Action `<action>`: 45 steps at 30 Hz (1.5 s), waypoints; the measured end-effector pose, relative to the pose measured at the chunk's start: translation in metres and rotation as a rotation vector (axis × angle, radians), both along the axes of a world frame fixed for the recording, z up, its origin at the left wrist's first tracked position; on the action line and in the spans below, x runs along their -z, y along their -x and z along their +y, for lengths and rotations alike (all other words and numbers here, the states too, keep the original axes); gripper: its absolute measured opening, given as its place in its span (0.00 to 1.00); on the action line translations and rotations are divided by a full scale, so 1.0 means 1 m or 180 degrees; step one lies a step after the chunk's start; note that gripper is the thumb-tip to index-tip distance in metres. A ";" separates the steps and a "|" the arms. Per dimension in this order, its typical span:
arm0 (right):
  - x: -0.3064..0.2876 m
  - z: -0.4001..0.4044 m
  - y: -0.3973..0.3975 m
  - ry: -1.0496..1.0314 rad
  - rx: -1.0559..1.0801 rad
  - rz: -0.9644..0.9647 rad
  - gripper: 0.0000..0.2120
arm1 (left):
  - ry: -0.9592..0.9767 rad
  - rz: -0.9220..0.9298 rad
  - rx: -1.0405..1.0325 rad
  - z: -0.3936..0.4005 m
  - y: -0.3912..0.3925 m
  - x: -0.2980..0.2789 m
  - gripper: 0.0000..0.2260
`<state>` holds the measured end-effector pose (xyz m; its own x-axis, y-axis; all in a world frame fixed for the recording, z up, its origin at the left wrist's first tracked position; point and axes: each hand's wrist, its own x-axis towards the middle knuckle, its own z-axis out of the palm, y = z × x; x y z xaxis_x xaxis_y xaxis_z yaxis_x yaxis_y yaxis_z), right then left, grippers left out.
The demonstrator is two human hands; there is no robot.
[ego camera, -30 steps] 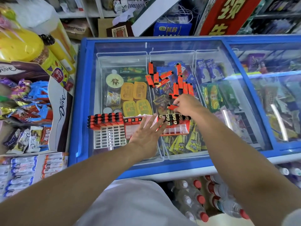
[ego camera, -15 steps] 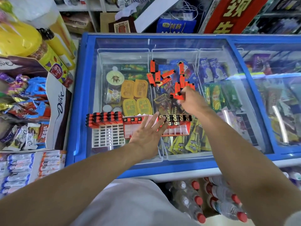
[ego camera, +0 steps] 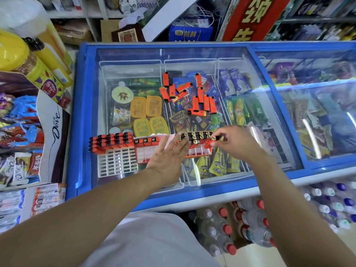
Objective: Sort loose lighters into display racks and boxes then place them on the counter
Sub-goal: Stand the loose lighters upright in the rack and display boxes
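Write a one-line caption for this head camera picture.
Right hand slots an orange lighter into the red rack steadied by left hand.
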<state>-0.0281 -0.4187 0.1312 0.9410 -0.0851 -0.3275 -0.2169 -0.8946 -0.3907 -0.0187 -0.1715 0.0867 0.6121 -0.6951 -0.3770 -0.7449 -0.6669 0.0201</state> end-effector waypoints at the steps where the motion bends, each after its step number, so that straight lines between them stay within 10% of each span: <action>1: 0.006 0.003 0.003 0.0084 0.0014 -0.0052 0.13 | -0.0014 0.0000 0.0005 0.001 0.000 0.000 0.38; 27: 0.030 0.030 -0.012 0.0256 0.0306 -0.1002 0.07 | 0.0141 0.0077 -0.0050 0.007 0.001 0.006 0.38; 45: 0.076 0.032 -0.152 0.1084 -0.0231 -0.0035 0.18 | 0.0621 -0.0272 -0.0699 0.062 -0.006 0.012 0.38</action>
<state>0.1242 -0.3864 0.0550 0.9519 -0.1206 -0.2817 -0.1455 -0.9870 -0.0690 -0.0126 -0.1097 0.0743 0.7795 -0.5969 -0.1900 -0.5879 -0.8018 0.1071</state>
